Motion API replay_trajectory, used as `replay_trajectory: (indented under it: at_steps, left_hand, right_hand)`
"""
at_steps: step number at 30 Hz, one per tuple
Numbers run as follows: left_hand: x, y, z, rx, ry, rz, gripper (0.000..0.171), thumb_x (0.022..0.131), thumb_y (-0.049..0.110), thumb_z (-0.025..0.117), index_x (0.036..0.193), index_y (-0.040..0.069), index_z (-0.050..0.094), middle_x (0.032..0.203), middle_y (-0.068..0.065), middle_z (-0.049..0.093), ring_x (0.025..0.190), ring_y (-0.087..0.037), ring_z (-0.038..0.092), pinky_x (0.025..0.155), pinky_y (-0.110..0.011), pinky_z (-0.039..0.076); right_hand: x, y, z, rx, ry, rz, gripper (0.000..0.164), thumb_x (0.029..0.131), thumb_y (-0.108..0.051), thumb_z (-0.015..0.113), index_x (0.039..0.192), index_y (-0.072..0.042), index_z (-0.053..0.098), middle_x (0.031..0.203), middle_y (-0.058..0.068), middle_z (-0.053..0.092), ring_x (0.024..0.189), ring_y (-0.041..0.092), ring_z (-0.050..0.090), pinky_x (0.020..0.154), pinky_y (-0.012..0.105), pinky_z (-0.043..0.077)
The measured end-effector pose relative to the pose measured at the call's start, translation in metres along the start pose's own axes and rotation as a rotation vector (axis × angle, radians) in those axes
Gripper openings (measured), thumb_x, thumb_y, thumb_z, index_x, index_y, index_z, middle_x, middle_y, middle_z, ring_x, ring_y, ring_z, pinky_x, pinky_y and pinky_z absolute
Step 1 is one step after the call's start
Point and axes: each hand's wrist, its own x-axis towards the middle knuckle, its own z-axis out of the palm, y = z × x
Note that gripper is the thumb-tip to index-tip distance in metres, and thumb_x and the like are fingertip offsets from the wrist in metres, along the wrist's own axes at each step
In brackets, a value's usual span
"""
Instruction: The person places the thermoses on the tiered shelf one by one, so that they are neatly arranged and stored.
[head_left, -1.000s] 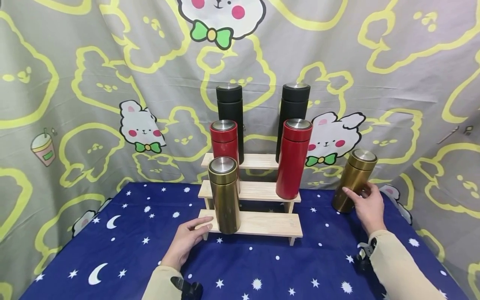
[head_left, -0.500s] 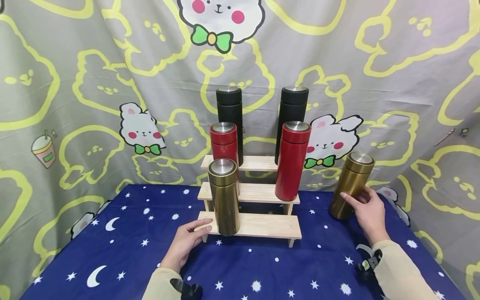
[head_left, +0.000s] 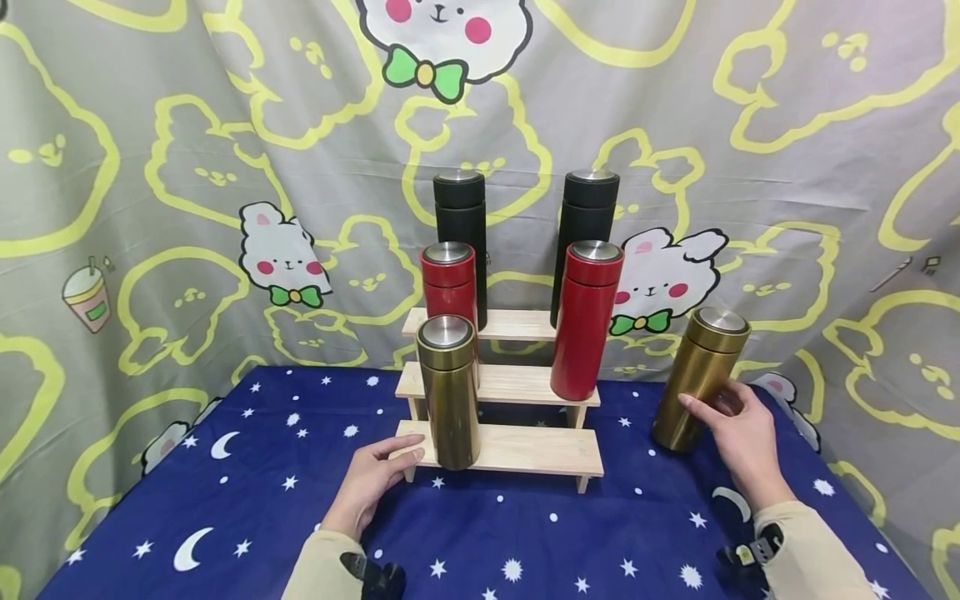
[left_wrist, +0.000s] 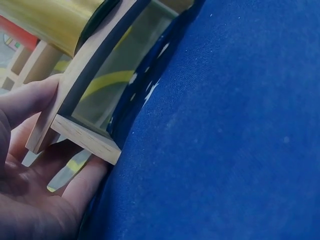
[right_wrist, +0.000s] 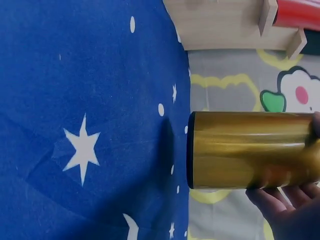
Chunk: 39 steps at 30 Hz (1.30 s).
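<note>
My right hand (head_left: 742, 429) grips a gold thermos (head_left: 701, 379) to the right of the wooden stepped stand (head_left: 540, 450). That thermos is tilted, its steel-topped lid leaning right. In the right wrist view its dark base (right_wrist: 190, 150) is apart from the blue cloth, and a shadow falls below. My left hand (head_left: 375, 479) holds the left end of the lowest step. The left wrist view has the thumb on the board (left_wrist: 45, 125) and the other fingers beneath, around the leg. Close by on this step stands a second gold thermos (head_left: 453, 400), upright.
Two red thermoses (head_left: 588, 325) (head_left: 450, 279) stand on the middle step, two black ones (head_left: 588, 208) (head_left: 461, 221) on the top step. A starry blue cloth (head_left: 247, 500) covers the table. Behind hangs a grey curtain (head_left: 322, 150) with cartoon animals.
The gold thermos in my right hand has moved slightly left and nearer to me, sinking lower in the head view. My left hand keeps its place at the stand.
</note>
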Motion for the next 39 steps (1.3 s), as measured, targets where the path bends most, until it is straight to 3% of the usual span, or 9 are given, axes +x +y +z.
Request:
replay_trajectory:
  at_steps: [4, 9, 17, 25, 28, 36, 39]
  left_hand:
    - [0.001, -0.001, 0.0, 0.006, 0.007, -0.007, 0.035, 0.082, 0.016, 0.081, 0.114, 0.002, 0.073, 0.13, -0.018, 0.058, 0.096, -0.017, 0.063, 0.087, -0.038, 0.05]
    - [0.004, -0.001, 0.0, 0.011, 0.003, -0.013, 0.036, 0.081, 0.018, 0.082, 0.113, 0.003, 0.074, 0.131, -0.018, 0.057, 0.098, -0.018, 0.063, 0.089, -0.04, 0.049]
    - [0.002, 0.0, 0.0, 0.003, -0.004, -0.011, 0.036, 0.082, 0.017, 0.081, 0.114, 0.002, 0.073, 0.132, -0.019, 0.057, 0.098, -0.017, 0.063, 0.087, -0.038, 0.05]
    - [0.001, -0.001, 0.001, 0.014, -0.005, -0.013, 0.036, 0.082, 0.019, 0.082, 0.113, 0.003, 0.074, 0.132, -0.019, 0.056, 0.1, -0.019, 0.063, 0.087, -0.039, 0.05]
    - [0.002, -0.001, 0.0, 0.014, -0.009, -0.01, 0.036, 0.082, 0.019, 0.082, 0.113, 0.003, 0.074, 0.132, -0.019, 0.056, 0.1, -0.021, 0.062, 0.087, -0.04, 0.05]
    - [0.004, 0.0, -0.001, 0.02, -0.003, -0.026, 0.037, 0.081, 0.021, 0.082, 0.113, 0.005, 0.074, 0.135, -0.02, 0.054, 0.108, -0.025, 0.061, 0.093, -0.047, 0.047]
    - [0.004, -0.001, -0.001, 0.024, -0.004, -0.027, 0.038, 0.08, 0.022, 0.083, 0.113, 0.005, 0.074, 0.135, -0.02, 0.053, 0.109, -0.026, 0.061, 0.093, -0.048, 0.046]
  right_hand:
    - [-0.006, -0.006, -0.002, -0.026, -0.028, -0.043, 0.082, 0.087, -0.04, 0.074, 0.148, 0.0, 0.037, 0.139, 0.024, 0.048, 0.124, 0.038, 0.048, 0.08, 0.015, 0.042]
    - [-0.012, -0.012, -0.002, -0.016, -0.037, -0.068, 0.08, 0.087, -0.039, 0.075, 0.147, 0.0, 0.038, 0.137, 0.023, 0.049, 0.118, 0.031, 0.051, 0.076, 0.01, 0.041]
    - [-0.019, -0.017, -0.004, -0.016, -0.047, -0.048, 0.082, 0.088, -0.041, 0.074, 0.149, -0.002, 0.036, 0.139, 0.022, 0.048, 0.122, 0.036, 0.049, 0.077, 0.013, 0.042]
    - [-0.023, -0.016, -0.004, -0.005, -0.039, -0.071, 0.078, 0.087, -0.037, 0.075, 0.147, -0.001, 0.04, 0.135, 0.022, 0.05, 0.106, 0.009, 0.053, 0.075, 0.01, 0.042]
    - [-0.023, -0.016, -0.004, -0.017, -0.041, -0.081, 0.075, 0.087, -0.037, 0.075, 0.144, 0.0, 0.043, 0.132, 0.022, 0.052, 0.102, 0.005, 0.053, 0.075, 0.01, 0.042]
    - [-0.026, -0.021, -0.003, -0.074, -0.065, -0.098, 0.076, 0.087, -0.04, 0.075, 0.144, 0.001, 0.044, 0.132, 0.022, 0.054, 0.108, 0.017, 0.054, 0.074, 0.012, 0.041]
    - [-0.029, -0.021, -0.003, -0.087, -0.067, -0.105, 0.077, 0.087, -0.039, 0.076, 0.144, 0.001, 0.044, 0.13, 0.023, 0.055, 0.106, 0.014, 0.053, 0.074, 0.014, 0.041]
